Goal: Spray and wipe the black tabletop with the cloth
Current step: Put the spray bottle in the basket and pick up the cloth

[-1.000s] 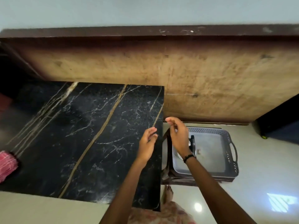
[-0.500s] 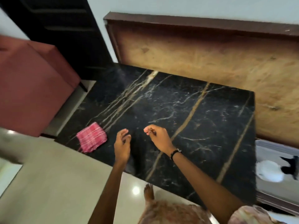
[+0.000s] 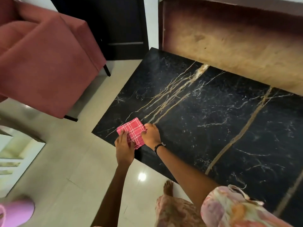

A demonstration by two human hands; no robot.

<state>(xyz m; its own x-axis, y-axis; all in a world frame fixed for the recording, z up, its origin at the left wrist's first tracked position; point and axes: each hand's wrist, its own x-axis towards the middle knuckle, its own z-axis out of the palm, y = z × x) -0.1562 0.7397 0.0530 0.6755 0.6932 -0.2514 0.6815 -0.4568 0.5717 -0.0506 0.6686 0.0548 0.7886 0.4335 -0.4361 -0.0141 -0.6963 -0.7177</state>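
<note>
The black marble tabletop with gold and white veins fills the middle and right of the head view. A folded pink checked cloth lies at its near left corner. My left hand rests on the cloth's near left edge, fingers over it. My right hand grips the cloth's right edge; a dark band circles that wrist. No spray bottle is in view.
A red upholstered armchair stands to the left of the table. A brown wooden panel runs behind the table. Glossy pale floor tiles lie in front. My bare foot is by the table's near edge. A pink object sits bottom left.
The view has swung left, away from the grey tray. Both hands moved left across the table and came down on the pink cloth at the corner.
</note>
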